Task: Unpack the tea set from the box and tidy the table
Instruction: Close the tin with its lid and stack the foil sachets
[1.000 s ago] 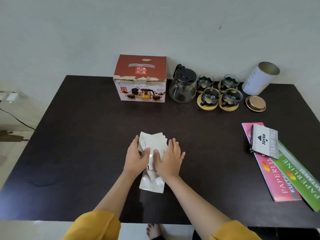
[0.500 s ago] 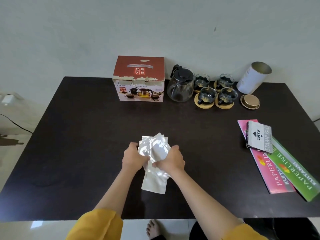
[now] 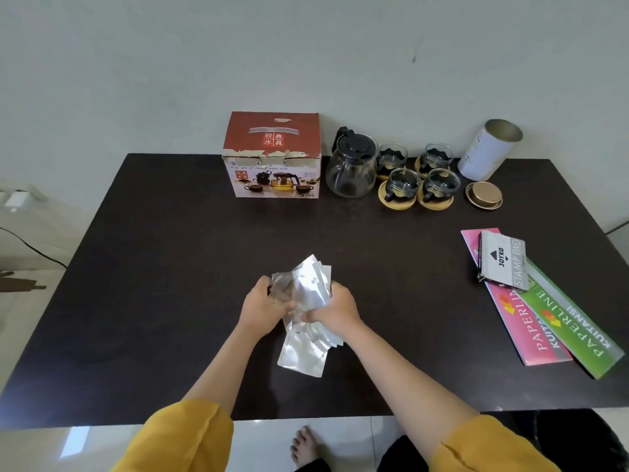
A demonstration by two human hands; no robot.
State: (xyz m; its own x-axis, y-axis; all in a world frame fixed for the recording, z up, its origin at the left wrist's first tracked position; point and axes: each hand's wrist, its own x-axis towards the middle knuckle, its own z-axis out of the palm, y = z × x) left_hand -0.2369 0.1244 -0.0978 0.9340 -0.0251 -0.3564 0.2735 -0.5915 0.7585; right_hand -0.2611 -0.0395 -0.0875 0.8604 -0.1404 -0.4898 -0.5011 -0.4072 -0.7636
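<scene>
- Your left hand (image 3: pixel 261 310) and right hand (image 3: pixel 335 310) are both curled around a bundle of silver foil packets (image 3: pixel 304 294), gripping it from either side near the front centre of the dark table (image 3: pixel 163 267).
- The fingers of both hands are bent inward onto the foil; neither palm lies flat. The upper packets fan out above your knuckles, and the lower ones trail down toward you between your wrists, with their bottom edges on the tabletop.
- The tea set box (image 3: pixel 274 156) stands well beyond your hands, slightly to the left of them, at the far edge of the table. Its top is closed, with torn tape along the front edge.
- The glass teapot (image 3: pixel 352 168) stands just to the right of the box, with its black lid on. Whether it holds anything cannot be told.
- Four glass cups (image 3: pixel 420 172) sit right of the teapot in two rows, each on a round wooden coaster (image 3: pixel 396 201). Their contents cannot be told.
- A white cylindrical canister (image 3: pixel 488 149) is farther right, tilted, with its open mouth showing a metallic interior. Its gold lid (image 3: pixel 484 195) lies apart, nearer to you.
- Well to the right of your right hand, a stamp pad box (image 3: pixel 503 264) rests on two overlapping receipt books (image 3: pixel 558 325), one pink and one green.
</scene>
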